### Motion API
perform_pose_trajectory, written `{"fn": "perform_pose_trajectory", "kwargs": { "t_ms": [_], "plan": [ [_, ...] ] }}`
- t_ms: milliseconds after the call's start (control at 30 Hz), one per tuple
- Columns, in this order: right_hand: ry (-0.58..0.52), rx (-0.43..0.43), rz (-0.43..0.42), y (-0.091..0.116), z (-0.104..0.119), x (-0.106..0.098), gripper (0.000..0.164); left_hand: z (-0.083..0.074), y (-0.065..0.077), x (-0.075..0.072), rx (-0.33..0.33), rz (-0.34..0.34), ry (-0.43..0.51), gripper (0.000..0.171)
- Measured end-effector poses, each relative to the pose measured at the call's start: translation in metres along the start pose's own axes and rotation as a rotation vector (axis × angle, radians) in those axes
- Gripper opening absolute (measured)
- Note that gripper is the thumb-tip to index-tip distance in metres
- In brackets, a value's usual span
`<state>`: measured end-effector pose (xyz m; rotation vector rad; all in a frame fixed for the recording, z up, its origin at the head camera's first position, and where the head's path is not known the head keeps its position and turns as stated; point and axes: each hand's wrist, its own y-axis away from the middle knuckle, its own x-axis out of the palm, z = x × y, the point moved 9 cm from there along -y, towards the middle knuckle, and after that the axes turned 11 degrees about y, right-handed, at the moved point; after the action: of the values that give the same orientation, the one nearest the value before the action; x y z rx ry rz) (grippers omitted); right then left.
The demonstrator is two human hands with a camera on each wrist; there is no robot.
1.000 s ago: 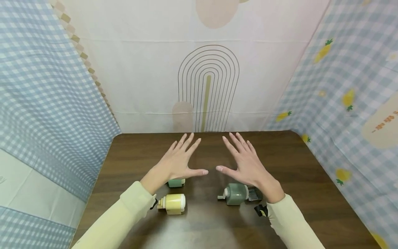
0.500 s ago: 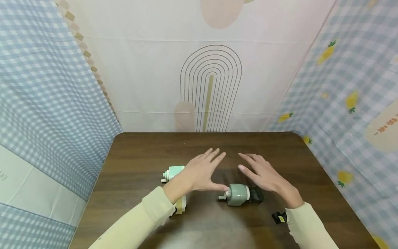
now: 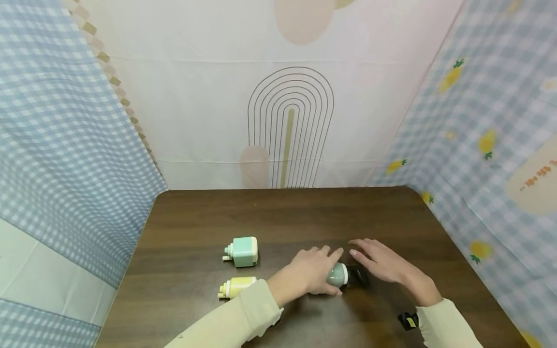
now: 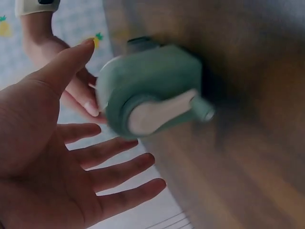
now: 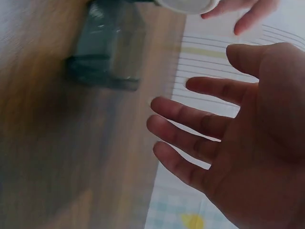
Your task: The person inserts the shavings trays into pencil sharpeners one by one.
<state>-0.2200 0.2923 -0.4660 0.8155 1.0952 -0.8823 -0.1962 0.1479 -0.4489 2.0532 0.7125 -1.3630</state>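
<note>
A dark green crank pencil sharpener (image 3: pixel 338 275) lies on the brown table, partly hidden by my left hand (image 3: pixel 310 271) in the head view. In the left wrist view, the sharpener (image 4: pixel 152 78) points its pale crank handle (image 4: pixel 159 113) toward that hand, whose fingers (image 4: pixel 121 174) are spread beside it; a gap shows between them. Its dark see-through shavings box (image 5: pixel 107 47) sits at the right end. Just right of this box hovers my right hand (image 3: pixel 387 263), fingers extended and holding nothing.
To the left on the table (image 3: pixel 196 217) are a mint sharpener (image 3: pixel 245 251) and a yellow sharpener (image 3: pixel 237 286), the latter partly behind my left sleeve. White cloth (image 3: pixel 209 121) hangs behind, with checked cloth (image 3: pixel 470 145) at the sides.
My left hand has moved right and down from above the table to the green sharpener. The right hand has also lowered and shifted right. The mint and yellow sharpeners are less covered.
</note>
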Motion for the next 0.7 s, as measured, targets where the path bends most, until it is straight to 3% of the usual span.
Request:
{"fn": "perform_pose_trajectory", "kwargs": {
  "t_ms": [167, 267, 433, 700],
  "plan": [
    [-0.044, -0.003, 0.149, 0.010, -0.003, 0.017, 0.063, -0.004, -0.003, 0.013, -0.016, 0.011, 0.018, 0.091],
    [-0.037, 0.004, 0.192, 0.014, -0.004, 0.024, 0.073, -0.006, -0.006, 0.018, -0.015, 0.001, 0.017, 0.081],
    [-0.007, 0.016, 0.183, 0.018, -0.004, 0.029, 0.079, -0.007, -0.012, 0.025, -0.009, -0.019, -0.014, 0.072],
    [0.011, -0.041, 0.137, 0.017, -0.006, 0.032, 0.063, -0.005, -0.021, 0.032, 0.041, -0.048, 0.016, 0.068]
  ]
}}
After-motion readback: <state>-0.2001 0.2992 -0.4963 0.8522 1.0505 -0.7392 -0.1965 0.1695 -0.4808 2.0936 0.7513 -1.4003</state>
